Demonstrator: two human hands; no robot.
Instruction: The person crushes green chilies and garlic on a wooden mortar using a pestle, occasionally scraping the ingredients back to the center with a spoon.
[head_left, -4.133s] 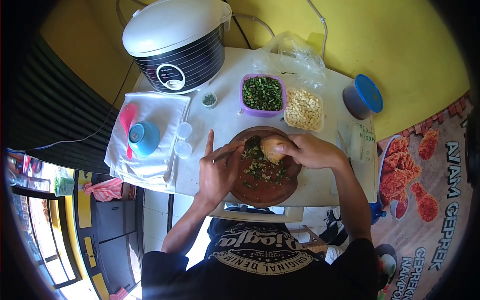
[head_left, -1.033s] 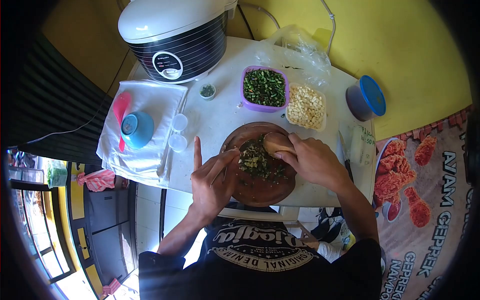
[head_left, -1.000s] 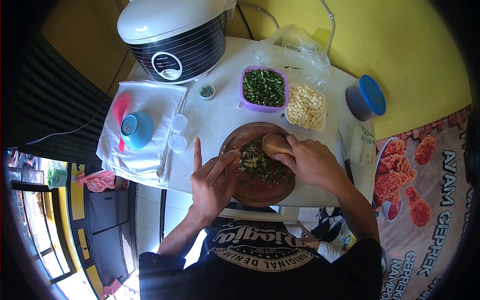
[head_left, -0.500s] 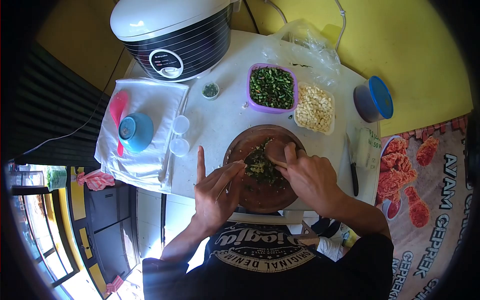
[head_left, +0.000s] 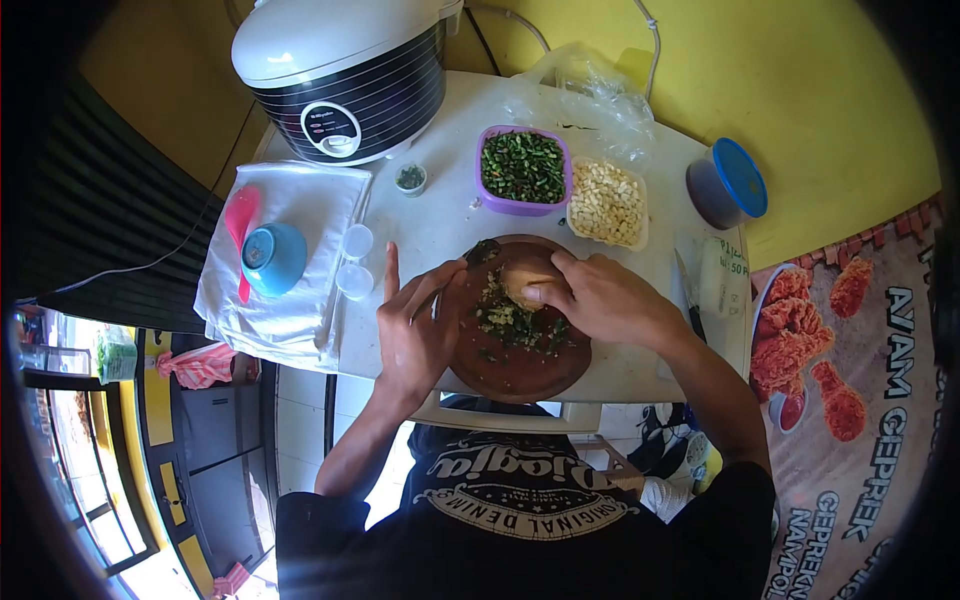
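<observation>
"White tabletop [head_left: 420,235], yellow wall [head_left: 820,100] behind it. Where's the pestle [head_left: 530,283]?"

"Over the mortar [head_left: 482,374], its head down at the chopped green and pale mash [head_left: 515,325]. The right hand [head_left: 615,300] is closed around it, thumb laid along the near side."

"How would it handle?"

"Stiff and fairly solid, I'd judge, probably wood, and not fragile. Damp bits could make the head slippery, so the drier grip end is the better hold."

"And the mortar?"

"It looks heavy enough to sit steady. I'd take it by the rim, both sides, since the mash is loose and would spill if tilted."

"What's the left hand [head_left: 412,340] doing?"

"It grips a slim handle, index finger raised. That seems to belong to the dark spoon [head_left: 484,251] at the mortar's far-left edge, though the fingers hide part of it, so I can't be sure."

"Further out?"

"Beyond the mortar, a purple tub [head_left: 520,208] of cut greens beside a clear tub [head_left: 610,242] of pale pieces. Off to the right lies a black-handled knife [head_left: 696,318]."
</observation>
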